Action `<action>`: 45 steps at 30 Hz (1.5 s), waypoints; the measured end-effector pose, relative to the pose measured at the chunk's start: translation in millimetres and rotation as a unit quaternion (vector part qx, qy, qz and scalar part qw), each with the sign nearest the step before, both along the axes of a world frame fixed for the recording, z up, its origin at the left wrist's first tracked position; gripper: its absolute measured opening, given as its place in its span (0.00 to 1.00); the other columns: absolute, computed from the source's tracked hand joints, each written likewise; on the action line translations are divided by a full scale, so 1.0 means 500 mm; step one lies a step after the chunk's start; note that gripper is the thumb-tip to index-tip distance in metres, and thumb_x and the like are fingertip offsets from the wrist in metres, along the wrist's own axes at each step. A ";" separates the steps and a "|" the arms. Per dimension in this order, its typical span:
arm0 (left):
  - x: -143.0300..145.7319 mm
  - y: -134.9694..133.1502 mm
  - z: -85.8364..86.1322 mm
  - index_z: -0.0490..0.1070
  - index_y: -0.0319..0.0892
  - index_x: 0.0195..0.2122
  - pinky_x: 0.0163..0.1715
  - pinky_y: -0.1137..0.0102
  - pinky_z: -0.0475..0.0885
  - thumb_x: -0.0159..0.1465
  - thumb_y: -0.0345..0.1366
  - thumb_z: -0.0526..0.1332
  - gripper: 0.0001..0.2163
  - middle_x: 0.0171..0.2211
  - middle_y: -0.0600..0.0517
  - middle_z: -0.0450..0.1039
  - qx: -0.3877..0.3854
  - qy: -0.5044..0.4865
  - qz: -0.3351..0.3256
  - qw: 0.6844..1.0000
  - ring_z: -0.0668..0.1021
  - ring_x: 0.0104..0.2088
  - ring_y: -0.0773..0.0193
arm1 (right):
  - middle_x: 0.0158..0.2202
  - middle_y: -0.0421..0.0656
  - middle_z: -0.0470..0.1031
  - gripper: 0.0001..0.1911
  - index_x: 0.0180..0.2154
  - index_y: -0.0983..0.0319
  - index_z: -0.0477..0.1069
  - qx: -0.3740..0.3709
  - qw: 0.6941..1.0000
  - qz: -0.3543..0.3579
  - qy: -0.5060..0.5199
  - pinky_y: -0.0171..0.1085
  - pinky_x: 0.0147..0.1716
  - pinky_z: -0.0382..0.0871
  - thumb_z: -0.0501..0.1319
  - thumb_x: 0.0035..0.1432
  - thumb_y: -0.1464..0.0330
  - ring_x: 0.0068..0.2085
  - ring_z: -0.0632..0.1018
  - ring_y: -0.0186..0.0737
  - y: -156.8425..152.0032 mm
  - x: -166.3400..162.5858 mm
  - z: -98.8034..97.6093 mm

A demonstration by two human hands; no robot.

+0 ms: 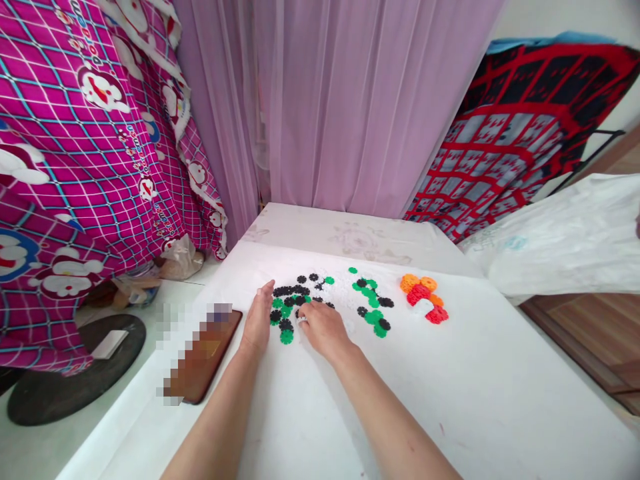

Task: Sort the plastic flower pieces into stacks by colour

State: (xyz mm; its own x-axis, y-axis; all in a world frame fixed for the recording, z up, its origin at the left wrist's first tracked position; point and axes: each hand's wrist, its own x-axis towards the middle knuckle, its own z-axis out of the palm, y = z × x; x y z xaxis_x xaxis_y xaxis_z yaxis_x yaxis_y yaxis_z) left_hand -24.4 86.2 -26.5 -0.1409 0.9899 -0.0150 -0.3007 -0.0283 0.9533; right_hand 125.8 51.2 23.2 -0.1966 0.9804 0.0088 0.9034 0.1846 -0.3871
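Observation:
My left hand (pixel 259 319) stands on its edge on the table, open, its fingers stretched out along the left side of a spread of black and green snowflake building discs (pixel 287 311). Over the near side of that spread, my right hand (pixel 324 328) has its fingers bent and drawn together. A small pale bit shows at its fingertips, but what it grips is hidden. White discs (pixel 340 287) lie just beyond the right hand and hardly stand out from the white surface. Right of it is a second group of green and black discs (pixel 373 313).
Orange and red discs (pixel 419 291) are heaped farther right, with a white piece among them. A phone (pixel 207 363), partly pixelated, lies by the table's left edge. A white table (pixel 480 400) fills the foreground. A white plastic bag (pixel 570 233) hangs at the right.

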 end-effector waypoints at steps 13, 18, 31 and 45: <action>0.013 -0.003 0.001 0.71 0.43 0.53 0.66 0.56 0.53 0.65 0.57 0.51 0.27 0.62 0.43 0.66 -0.010 -0.021 -0.027 0.999 0.65 0.64 0.54 | 0.21 0.37 0.70 0.17 0.27 0.62 0.72 -0.095 0.801 -0.251 0.534 0.31 0.21 0.59 0.70 0.35 0.60 0.24 0.70 0.32 -0.043 0.233 -0.001; 0.010 -0.003 0.006 0.71 0.43 0.53 0.66 0.56 0.55 0.65 0.57 0.51 0.26 0.62 0.43 0.65 -0.013 -0.012 -0.023 1.000 0.65 0.64 0.54 | 0.19 0.37 0.70 0.14 0.25 0.62 0.71 -0.129 0.794 -0.241 0.543 0.32 0.24 0.63 0.70 0.37 0.61 0.23 0.69 0.31 -0.042 0.198 -0.012; 0.010 -0.006 0.006 0.71 0.42 0.52 0.65 0.57 0.57 0.64 0.56 0.53 0.25 0.61 0.42 0.66 -0.002 -0.002 -0.017 1.000 0.66 0.64 0.54 | 0.20 0.37 0.70 0.14 0.26 0.61 0.71 -0.089 0.835 -0.264 0.475 0.33 0.23 0.66 0.65 0.41 0.57 0.23 0.71 0.33 -0.045 0.213 -0.034; 0.011 -0.007 0.006 0.71 0.42 0.52 0.64 0.59 0.58 0.64 0.54 0.54 0.24 0.62 0.43 0.66 -0.004 0.001 -0.014 1.000 0.66 0.64 0.55 | 0.34 0.43 0.79 0.10 0.32 0.60 0.76 -0.019 0.926 -0.189 0.327 0.37 0.38 0.70 0.58 0.52 0.64 0.35 0.78 0.40 -0.061 0.223 -0.072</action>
